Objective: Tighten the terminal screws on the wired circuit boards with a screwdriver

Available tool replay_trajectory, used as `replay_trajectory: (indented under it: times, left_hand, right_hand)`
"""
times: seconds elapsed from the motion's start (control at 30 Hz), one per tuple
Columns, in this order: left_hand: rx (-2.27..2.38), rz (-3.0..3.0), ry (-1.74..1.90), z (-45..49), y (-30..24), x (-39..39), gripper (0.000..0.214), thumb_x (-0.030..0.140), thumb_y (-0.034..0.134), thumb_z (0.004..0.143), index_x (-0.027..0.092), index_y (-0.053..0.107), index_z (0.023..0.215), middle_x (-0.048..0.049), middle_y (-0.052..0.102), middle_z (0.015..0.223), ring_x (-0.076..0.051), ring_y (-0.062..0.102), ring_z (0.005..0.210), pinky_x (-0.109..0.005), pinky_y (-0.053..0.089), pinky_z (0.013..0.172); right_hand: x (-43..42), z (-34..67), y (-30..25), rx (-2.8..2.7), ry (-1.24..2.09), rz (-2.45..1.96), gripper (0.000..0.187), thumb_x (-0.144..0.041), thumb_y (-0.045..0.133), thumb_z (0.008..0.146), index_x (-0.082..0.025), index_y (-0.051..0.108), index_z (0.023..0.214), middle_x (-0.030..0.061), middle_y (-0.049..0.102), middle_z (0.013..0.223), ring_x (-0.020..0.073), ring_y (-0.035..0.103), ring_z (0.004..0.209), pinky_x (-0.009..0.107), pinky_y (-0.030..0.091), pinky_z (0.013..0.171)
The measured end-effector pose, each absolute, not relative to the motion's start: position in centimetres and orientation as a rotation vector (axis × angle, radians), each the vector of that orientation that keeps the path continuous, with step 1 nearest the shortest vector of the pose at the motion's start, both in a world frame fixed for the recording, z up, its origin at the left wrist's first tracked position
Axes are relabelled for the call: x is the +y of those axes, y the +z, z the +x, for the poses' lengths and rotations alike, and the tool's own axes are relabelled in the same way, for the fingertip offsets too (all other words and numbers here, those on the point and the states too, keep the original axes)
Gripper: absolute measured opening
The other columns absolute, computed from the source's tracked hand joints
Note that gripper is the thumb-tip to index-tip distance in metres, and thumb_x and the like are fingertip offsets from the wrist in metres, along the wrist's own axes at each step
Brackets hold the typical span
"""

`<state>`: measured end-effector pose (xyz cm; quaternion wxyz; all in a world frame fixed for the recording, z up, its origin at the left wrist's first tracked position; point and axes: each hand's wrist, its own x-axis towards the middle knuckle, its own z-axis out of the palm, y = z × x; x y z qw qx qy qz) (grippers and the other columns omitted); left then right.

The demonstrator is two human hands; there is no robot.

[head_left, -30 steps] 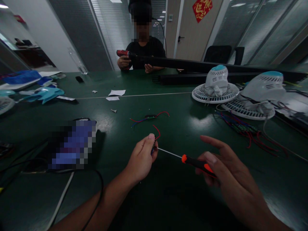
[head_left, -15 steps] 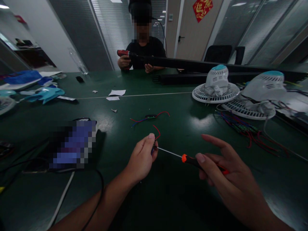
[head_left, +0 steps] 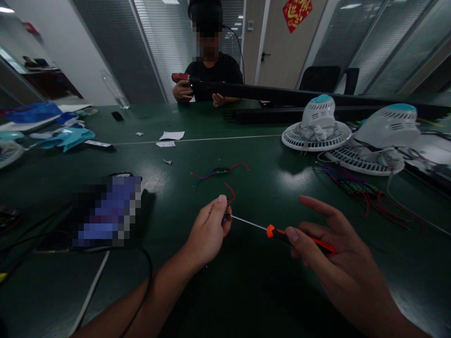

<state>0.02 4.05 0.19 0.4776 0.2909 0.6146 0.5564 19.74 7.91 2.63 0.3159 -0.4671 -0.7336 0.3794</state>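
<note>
My left hand (head_left: 207, 232) is closed in a pinch on a small dark part with a red wire (head_left: 230, 191) curling up from it. My right hand (head_left: 331, 263) holds an orange and black screwdriver (head_left: 282, 234) by the handle, index finger stretched out above it. The thin metal shaft runs left and its tip meets the part in my left fingers. Both hands hover over the dark green table (head_left: 246, 291). A second small board with red and blue wires (head_left: 220, 171) lies on the table just beyond my left hand.
Two white fan bodies (head_left: 317, 124) (head_left: 384, 136) lie grille-down at right, with a tangle of coloured wires (head_left: 355, 188) before them. A blurred dark device (head_left: 105, 209) and cables sit at left. Across the table a person holds a red power tool (head_left: 181, 78) against a long black bar (head_left: 303, 96).
My right thumb and fingers have shifted along the screwdriver handle, rolling it; more of the orange end shows at the right. My left hand has stayed still.
</note>
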Motion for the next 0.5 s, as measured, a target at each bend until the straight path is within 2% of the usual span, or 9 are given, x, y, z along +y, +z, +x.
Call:
replay_trajectory:
  times: [0.1, 0.23, 0.5]
  left_hand:
    - [1.498, 0.722, 1.372, 0.02, 0.08, 4.08, 0.043, 0.059, 0.047, 0.084, 0.018, 0.052, 0.071, 0.0066, 0.040, 0.050, -0.006, 0.035, 0.041, -0.018, 0.025, 0.039]
    - [1.504, 0.722, 1.370, 0.00, 0.08, 4.12, 0.043, 0.059, 0.047, 0.084, 0.018, 0.051, 0.070, 0.0070, 0.040, 0.049, -0.006, 0.032, 0.039, -0.019, 0.024, 0.038]
    - [1.501, 0.740, 1.368, -0.15, -0.12, 4.11, 0.044, 0.060, 0.046, 0.085, 0.018, 0.052, 0.070, 0.0064, 0.040, 0.049, -0.006, 0.034, 0.040, -0.019, 0.025, 0.039]
  right_hand:
    - [7.81, 19.83, 2.65, -1.941, 0.992, -1.233, 0.050, -0.045, 0.056, 0.089, -0.023, 0.043, 0.132, -0.0023, 0.065, 0.062, 0.0184, 0.063, 0.052, 0.027, 0.045, 0.039]
    - [7.84, 19.62, 2.80, -1.913, 1.005, -1.225, 0.049, -0.044, 0.057, 0.089, -0.024, 0.043, 0.131, -0.0011, 0.066, 0.064, 0.0200, 0.067, 0.057, 0.026, 0.039, 0.034]
    - [7.91, 19.54, 2.80, -1.888, 1.016, -1.186, 0.048, -0.042, 0.060, 0.087, -0.025, 0.044, 0.129, -0.0019, 0.067, 0.066, 0.0188, 0.066, 0.057, 0.026, 0.046, 0.040]
